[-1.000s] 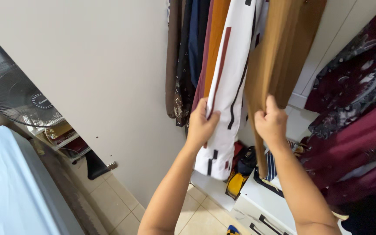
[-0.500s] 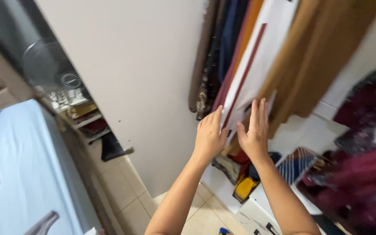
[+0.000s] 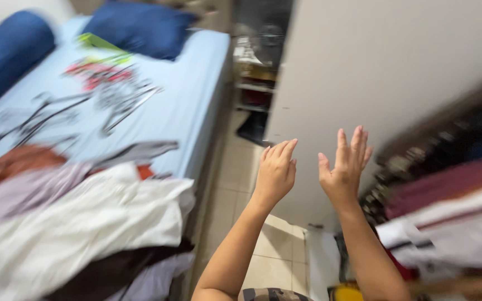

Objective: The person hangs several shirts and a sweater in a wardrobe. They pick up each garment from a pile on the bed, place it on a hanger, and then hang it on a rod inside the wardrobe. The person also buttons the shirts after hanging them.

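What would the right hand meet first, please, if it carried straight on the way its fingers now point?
Most likely the white wardrobe panel. The right hand is open and empty, fingers spread and pointing up and forward, with only that flat panel behind them. The picture is blurred and depth is unclear, so the gap cannot be judged.

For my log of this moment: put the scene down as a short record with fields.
left hand: raised, empty, fingers curled loosely, in front of the white panel
right hand: raised, empty, fingers spread
grip: none; both hands open in the air
right side: hanging clothes, blurred
left side: bed with light blue sheet, clothes pile, wire hangers, blue pillows
floor: pale tiles
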